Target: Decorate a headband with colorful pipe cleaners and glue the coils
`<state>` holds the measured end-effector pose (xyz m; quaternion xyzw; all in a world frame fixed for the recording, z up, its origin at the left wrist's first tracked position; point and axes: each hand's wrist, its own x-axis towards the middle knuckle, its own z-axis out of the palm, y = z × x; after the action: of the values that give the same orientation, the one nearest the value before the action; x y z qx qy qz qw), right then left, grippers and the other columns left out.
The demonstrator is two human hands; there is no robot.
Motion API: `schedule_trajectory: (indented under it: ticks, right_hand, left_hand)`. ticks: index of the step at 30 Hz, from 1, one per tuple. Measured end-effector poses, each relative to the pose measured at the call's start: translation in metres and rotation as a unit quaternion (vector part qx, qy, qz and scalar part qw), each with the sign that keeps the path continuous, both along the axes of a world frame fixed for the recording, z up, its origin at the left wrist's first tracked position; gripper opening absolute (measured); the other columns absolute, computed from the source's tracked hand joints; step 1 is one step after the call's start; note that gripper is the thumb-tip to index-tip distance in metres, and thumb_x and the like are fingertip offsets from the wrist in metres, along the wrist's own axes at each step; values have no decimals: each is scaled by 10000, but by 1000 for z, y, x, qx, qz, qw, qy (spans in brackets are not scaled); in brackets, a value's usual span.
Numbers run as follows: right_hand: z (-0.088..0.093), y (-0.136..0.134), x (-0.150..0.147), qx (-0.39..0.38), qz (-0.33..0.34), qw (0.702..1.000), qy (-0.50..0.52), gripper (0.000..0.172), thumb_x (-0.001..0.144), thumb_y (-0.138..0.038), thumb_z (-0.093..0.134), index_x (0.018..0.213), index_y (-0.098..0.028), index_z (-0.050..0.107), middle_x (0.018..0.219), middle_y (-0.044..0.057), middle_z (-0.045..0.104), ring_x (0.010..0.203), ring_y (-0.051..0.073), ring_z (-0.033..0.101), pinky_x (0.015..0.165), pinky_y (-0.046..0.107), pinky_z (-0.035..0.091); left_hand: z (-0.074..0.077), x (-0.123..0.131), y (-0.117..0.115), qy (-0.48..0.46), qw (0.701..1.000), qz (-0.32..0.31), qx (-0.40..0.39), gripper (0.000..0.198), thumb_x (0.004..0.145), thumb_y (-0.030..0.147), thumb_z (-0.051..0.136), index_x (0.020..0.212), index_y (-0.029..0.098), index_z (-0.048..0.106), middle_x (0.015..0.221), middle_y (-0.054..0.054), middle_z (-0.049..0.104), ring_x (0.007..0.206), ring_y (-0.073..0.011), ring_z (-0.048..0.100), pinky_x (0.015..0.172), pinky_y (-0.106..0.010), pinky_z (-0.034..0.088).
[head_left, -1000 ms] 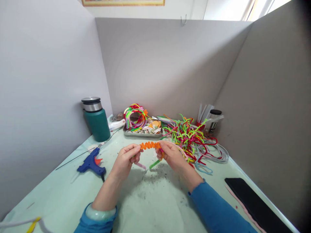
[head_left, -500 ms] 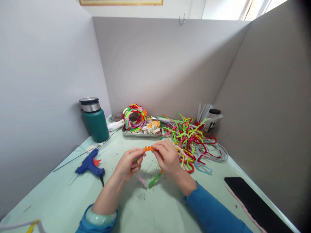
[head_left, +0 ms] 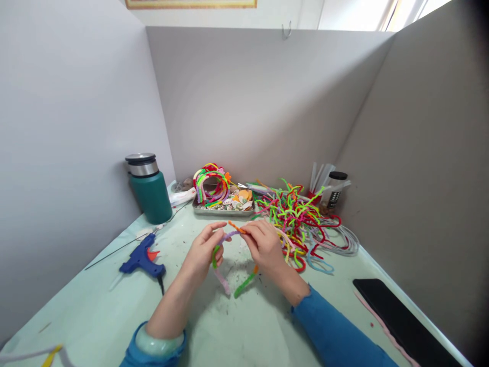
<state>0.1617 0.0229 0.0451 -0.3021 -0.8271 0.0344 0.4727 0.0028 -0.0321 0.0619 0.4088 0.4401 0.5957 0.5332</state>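
Observation:
Between my hands is an arched headband (head_left: 228,236) wrapped in pipe cleaners, purple at the top, with green, pink and orange sections down its sides. My left hand (head_left: 200,257) holds its left side, the lower fingers curled behind the green part and the index finger lifted. At the top of the arch, my right hand (head_left: 265,247) pinches an orange pipe cleaner (head_left: 234,226) against the band. The orange one's loose end sticks up to the left. Both ends of the headband point down toward the table; my right fingers hide part of its right side.
A blue glue gun (head_left: 143,260) and a green bottle (head_left: 150,196) are on the left. A metal tray (head_left: 223,212) with finished bands stands at the back. Tangled pipe cleaners (head_left: 294,209) lie behind my right hand; a black phone-like slab (head_left: 397,316) lies at right.
The coiled orange pipe cleaner at the top of the band has become a straighter strand with a free end. My left fingertips have let go of it and opened slightly.

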Motion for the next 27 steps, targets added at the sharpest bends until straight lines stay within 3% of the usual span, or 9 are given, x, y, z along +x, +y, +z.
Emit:
schedule_trajectory:
  ticks: [3,6,10,14,22,27]
  right_hand:
    - [-1,1,0,-11,5,1000,8,147,860,-224,484,917,-203,617,868,74,616,844,208,529,762,357,389]
    - [-1,1,0,-19,22,999,14,146,856,-220,489,911,-208,623,872,72,616,845,205,528,766,357,389]
    - [4,-2,-1,-59,67,995,54,135,853,-219,499,889,-213,628,857,59,617,836,191,530,760,342,397]
    - [10,-6,-3,-127,123,979,100,115,846,-217,516,868,-213,629,841,42,619,822,171,542,746,313,411]
    - [8,-10,-9,-199,150,959,138,106,829,-196,531,823,-183,636,807,32,601,788,147,549,718,272,428]
    - [6,-10,-11,-202,131,962,128,106,829,-206,538,822,-180,640,809,38,604,786,150,552,706,270,431]
  left_hand:
    - [1,-1,0,44,998,7,34,487,715,359,619,1148,195,465,840,0,549,423,-33,400,366,-198,322]
    - [1,0,-1,55,998,-2,29,541,695,313,639,1185,213,434,866,2,539,410,-15,367,342,-178,243]
    - [2,1,-3,19,998,-57,30,653,672,248,659,1258,244,371,826,16,539,395,-2,324,345,-167,192]
    - [4,1,-6,3,993,-114,37,501,699,270,649,1160,201,466,802,7,551,383,1,338,340,-168,194]
    - [-3,1,-2,48,995,-74,47,311,735,350,621,961,166,514,705,28,568,344,-7,353,321,-165,253]
    - [-1,6,-2,56,997,-43,33,317,736,357,607,962,180,472,633,46,573,293,-6,282,298,-163,172]
